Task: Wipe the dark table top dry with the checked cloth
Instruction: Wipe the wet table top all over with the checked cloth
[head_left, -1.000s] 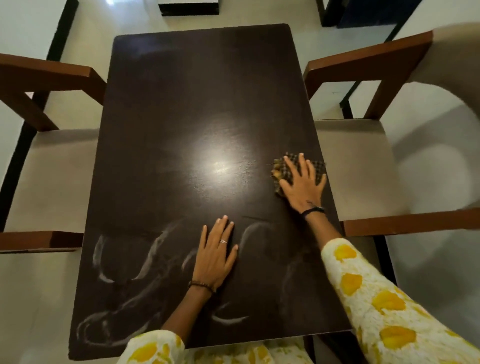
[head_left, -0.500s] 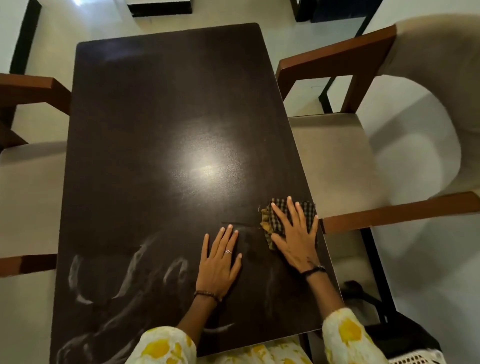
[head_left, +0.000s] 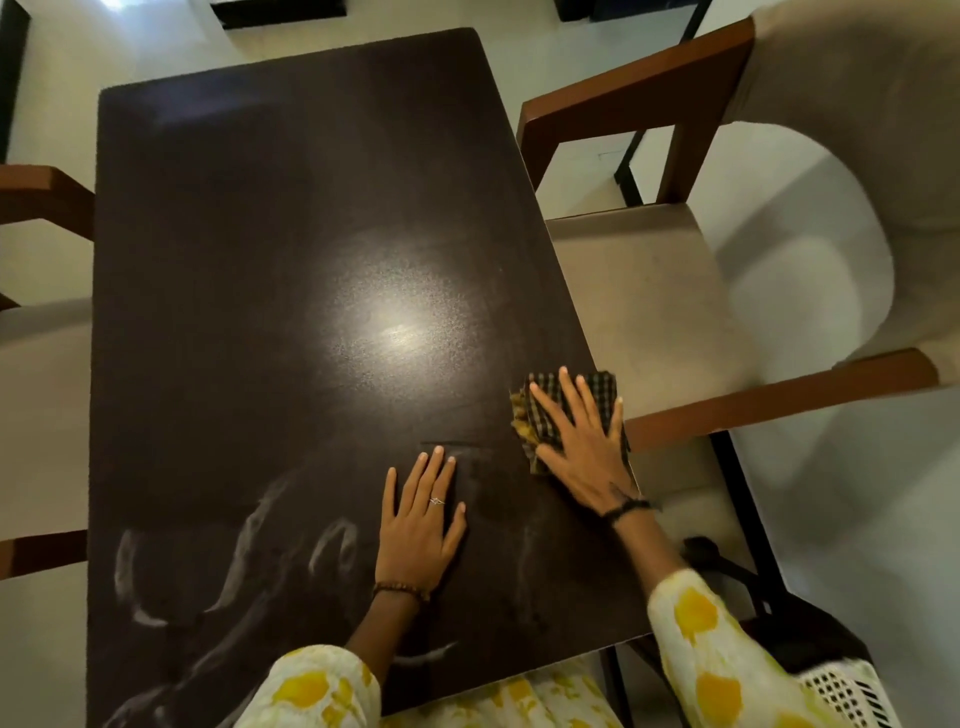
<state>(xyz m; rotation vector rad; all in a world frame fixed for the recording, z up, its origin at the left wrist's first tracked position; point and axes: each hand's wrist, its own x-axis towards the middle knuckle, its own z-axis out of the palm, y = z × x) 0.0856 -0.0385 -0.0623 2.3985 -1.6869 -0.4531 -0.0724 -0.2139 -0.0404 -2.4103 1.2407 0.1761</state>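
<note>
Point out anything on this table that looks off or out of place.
Pale wet streaks curl across the near left part of the dark table top, not yet wiped. The checked cloth sits at the right edge under the right hand; the left hand lies flat. Nothing else stands out.

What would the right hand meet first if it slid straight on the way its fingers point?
Nothing, apparently: the right hand, flat on the checked cloth, points up along the table top's right edge; only bare surface shows ahead.
</note>
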